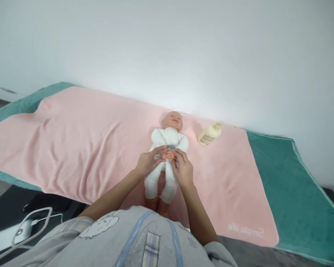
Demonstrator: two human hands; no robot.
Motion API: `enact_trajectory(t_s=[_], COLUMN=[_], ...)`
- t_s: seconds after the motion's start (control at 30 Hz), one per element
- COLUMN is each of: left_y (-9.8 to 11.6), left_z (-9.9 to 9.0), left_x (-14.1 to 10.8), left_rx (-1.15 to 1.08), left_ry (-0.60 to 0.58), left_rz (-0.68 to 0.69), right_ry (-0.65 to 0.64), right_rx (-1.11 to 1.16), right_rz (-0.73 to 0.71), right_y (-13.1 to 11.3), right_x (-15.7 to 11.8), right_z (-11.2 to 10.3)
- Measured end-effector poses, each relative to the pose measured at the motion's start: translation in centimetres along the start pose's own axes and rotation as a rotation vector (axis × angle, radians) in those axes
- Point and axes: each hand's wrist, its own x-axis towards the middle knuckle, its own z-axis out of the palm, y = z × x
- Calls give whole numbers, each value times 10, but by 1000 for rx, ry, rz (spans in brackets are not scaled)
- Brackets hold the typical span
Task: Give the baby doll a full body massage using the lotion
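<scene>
A baby doll (170,137) with a bald head and a white cloth body lies on its back on a pink blanket (211,185), its feet toward me. My left hand (150,160) pinches one of the doll's small hands between thumb and fingers. On the other side, my right hand (183,167) grips the doll's other hand the same way. Both doll hands are brought together over its belly. A pale yellow pump bottle (210,134) stands on the blanket to the right of the doll's head, apart from my hands.
Under the pink blanket spreads a green cloth (289,185), showing at both ends. A white wall (167,55) rises behind. At lower left, a white device (9,235) with a cable lies on a dark surface. Folds ripple the blanket's left part.
</scene>
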Motion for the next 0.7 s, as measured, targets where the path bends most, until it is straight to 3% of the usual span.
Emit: enact_trajectory(t_s=[0.1, 0.2, 0.4, 0.53, 0.7], left_y=[3, 6, -9, -36, -62], left_z=[-1, -8, -53, -80, -83], left_x=[-1, 1, 4, -8, -25], left_rx=[-76, -160, -273, -195, -288], left_ry=[54, 183, 462, 464, 348], left_rz=[-35, -163, -477, -637, -811], right_ry=[12, 102, 287, 311, 241], right_rx=[46, 154, 268, 297, 352], right_rz=[15, 110, 583, 917, 1034], right_y=[1, 4, 32, 60, 84], right_x=[0, 4, 6, -7, -27], right_z=[-4, -16, -53, -65, -64])
